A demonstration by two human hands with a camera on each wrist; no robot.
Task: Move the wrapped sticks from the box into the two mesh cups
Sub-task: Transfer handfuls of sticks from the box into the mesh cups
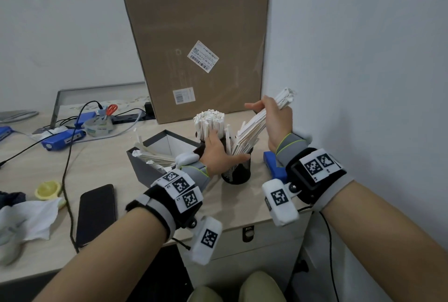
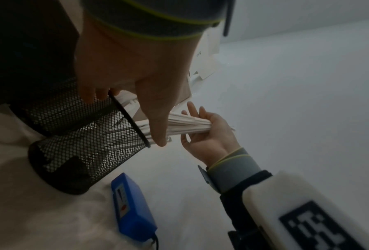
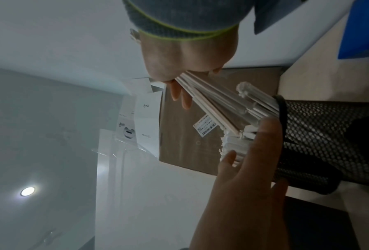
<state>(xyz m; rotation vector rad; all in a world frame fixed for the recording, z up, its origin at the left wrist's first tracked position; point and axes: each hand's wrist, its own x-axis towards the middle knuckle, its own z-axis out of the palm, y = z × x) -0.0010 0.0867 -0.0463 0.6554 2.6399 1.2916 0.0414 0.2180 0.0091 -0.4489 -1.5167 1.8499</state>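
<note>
Forearms: both of mine fill the bottom of the head view, each strapped with a black band carrying white marker blocks.
Right hand: my right hand (image 1: 275, 121) is raised by the white wall, fingers curled round a bundle of white paper-wrapped sticks (image 1: 254, 127); the grip is clenched on them mid-length.
Bundle: it slants down to the left, its lower ends inside the near black wire-mesh cup (image 1: 236, 168), its upper ends fanning out above my fist.
Left hand: my left hand (image 1: 218, 150) lies flat and relaxed, fingers straight, held between the two cups; the thumb reaches across the near cup's rim and the fingertips touch the sticks of the far one. It grasps nothing.
Far cup: the second black mesh cup (image 1: 199, 137) stands just behind, mostly hidden by my hand, packed with upright wrapped sticks (image 1: 209, 122).
Box: the open dark grey cardboard box (image 1: 145, 168) sits just left of the cups, with a few wrapped sticks (image 1: 155, 156) lying in it.
Desk: the pale wooden desk (image 1: 101, 156) also carries a black phone (image 1: 95, 214), a blue plastic device (image 1: 63, 139) and a roll of clear tape (image 1: 98, 128).
Behind: a tall brown cardboard carton (image 1: 194, 42) stands against the wall.
</note>
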